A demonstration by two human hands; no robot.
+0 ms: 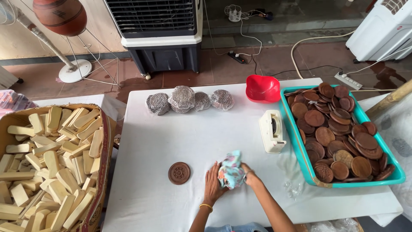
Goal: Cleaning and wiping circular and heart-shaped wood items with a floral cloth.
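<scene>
Both my hands meet on a bundled floral cloth [231, 174] at the near edge of the white desk [206, 133]. My left hand [212, 185], a gold bangle at its wrist, lies flat with fingers spread against the cloth's left side. My right hand [250, 176] is clenched on the cloth's right side, gripping a fold. The cloth is bunched up between them and rests on the desk.

Just left of my left hand, apart from it, a round carved brown disc [179, 173] lies flat on the desk. Ahead of my right hand and slightly to its right stands a cream tape dispenser [272, 131]. Farther right, a teal tray [300, 159] is heaped with many more brown discs. Touching the tray's far left corner sits a red bowl [262, 89]. Well ahead of my hands, at the desk's far side, four wrapped stacks [184, 101] sit in a row, covered in clear film. Near my right forearm, crumpled clear plastic [294, 187] lies on the desk.

Well to the left of my left hand, off the desk, a cardboard box [105, 146] is full of pale wooden blocks [51, 163]. Beyond the desk, an air cooler [159, 34] stands on the reddish floor.
</scene>
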